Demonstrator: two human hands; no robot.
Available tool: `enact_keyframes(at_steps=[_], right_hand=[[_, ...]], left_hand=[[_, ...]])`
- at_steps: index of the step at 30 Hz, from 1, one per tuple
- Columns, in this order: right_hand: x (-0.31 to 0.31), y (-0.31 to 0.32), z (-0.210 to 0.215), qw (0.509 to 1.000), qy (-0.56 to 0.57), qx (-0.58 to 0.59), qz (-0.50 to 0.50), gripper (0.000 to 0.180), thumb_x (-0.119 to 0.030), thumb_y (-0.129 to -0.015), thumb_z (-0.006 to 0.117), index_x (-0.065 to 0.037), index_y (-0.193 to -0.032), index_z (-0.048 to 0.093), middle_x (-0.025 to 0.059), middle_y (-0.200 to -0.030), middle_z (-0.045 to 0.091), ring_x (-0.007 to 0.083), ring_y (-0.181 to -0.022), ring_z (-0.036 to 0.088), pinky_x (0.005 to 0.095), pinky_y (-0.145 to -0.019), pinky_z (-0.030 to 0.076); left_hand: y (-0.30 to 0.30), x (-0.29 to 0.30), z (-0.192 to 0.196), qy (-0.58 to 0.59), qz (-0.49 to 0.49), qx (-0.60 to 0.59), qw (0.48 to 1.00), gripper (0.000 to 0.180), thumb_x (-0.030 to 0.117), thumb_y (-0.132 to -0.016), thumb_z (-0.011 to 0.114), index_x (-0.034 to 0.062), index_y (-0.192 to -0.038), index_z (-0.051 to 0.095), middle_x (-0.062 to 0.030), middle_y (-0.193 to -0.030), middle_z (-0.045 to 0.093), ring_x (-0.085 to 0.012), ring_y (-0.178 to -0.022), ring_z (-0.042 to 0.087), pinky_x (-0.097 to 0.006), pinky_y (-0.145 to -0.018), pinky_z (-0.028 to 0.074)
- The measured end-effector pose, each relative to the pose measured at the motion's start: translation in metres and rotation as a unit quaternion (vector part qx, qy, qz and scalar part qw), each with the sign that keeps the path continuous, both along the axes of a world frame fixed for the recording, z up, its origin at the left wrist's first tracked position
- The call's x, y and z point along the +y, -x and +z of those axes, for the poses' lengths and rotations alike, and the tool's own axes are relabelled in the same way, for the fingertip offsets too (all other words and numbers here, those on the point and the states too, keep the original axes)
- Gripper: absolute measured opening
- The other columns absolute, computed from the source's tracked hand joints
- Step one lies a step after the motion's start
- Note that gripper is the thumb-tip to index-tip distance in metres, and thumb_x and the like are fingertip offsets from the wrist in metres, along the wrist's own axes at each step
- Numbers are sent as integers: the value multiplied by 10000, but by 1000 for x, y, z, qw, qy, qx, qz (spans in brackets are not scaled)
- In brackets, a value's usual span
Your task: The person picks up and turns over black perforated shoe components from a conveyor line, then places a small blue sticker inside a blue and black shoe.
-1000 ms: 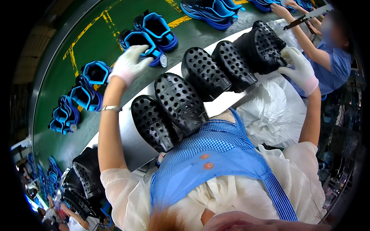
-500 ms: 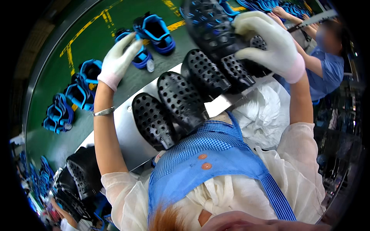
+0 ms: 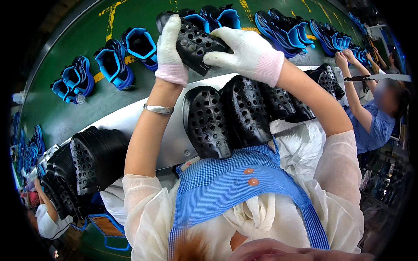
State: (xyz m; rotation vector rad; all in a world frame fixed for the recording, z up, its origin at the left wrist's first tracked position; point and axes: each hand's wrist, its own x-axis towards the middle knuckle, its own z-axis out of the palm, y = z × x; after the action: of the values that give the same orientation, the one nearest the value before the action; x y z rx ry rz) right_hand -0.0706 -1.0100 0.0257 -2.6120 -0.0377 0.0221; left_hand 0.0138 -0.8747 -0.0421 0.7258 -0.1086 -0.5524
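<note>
Black perforated insert (image 3: 192, 42) is sitting between both hands: left hand (image 3: 170, 51), empty earlier, now clasping its left side, right hand (image 3: 249, 54) pinching its right edge; blue shoes (image 3: 229, 18) standing beyond grip.

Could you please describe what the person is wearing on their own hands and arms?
The left hand and right hand wear white fabric gloves with pale pink cuffs. A shiny, silver-coloured metal bracelet circles the left forearm. Short, sheer cream fabric sleeves cover the upper arms.
</note>
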Motion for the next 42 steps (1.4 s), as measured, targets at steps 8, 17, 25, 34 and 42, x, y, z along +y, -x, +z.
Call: enact_keyframes(at_steps=[8,17,25,34,42], right_hand=[[-2,-13,-17,999,19,31,-22,461,-422,-790,604,36,-852,603,213,-725,621,336,-723,638,389,-672,515],[-41,-45,-14,980,181,87,16,315,-325,-802,588,-10,-796,595,180,-642,586,352,-645,599,393,-620,489],[-23,-115,-20,920,346,178,38,366,-333,-799,518,-13,-877,677,208,-857,659,346,-820,647,406,-761,517],[-6,-122,-107,924,341,173,9,245,-78,-734,659,-34,-972,699,150,-1016,674,293,-950,657,374,-790,537],[-19,-141,-114,938,238,251,22,272,-219,-804,582,-7,-935,690,221,-909,658,352,-849,647,388,-760,529]], left_hand=[[-7,-13,-31,-34,66,105,992,443,421,-840,630,32,-1047,575,-62,-919,629,-171,-765,639,-307,-666,542],[-21,9,-78,-434,-89,-433,785,500,441,-808,588,90,-1164,578,-184,-1178,543,-333,-1042,565,-364,-928,443],[-16,-19,-92,-498,-46,-530,685,253,245,-840,585,95,-1044,595,-124,-1046,570,-354,-952,576,-436,-814,484],[-23,-34,-77,-596,-244,-431,632,398,305,-808,630,36,-1101,604,-198,-1002,637,-368,-950,592,-420,-825,482],[-41,-54,-83,-606,-362,-469,531,313,282,-824,568,52,-1021,645,-166,-801,662,-281,-708,649,-353,-698,523]])
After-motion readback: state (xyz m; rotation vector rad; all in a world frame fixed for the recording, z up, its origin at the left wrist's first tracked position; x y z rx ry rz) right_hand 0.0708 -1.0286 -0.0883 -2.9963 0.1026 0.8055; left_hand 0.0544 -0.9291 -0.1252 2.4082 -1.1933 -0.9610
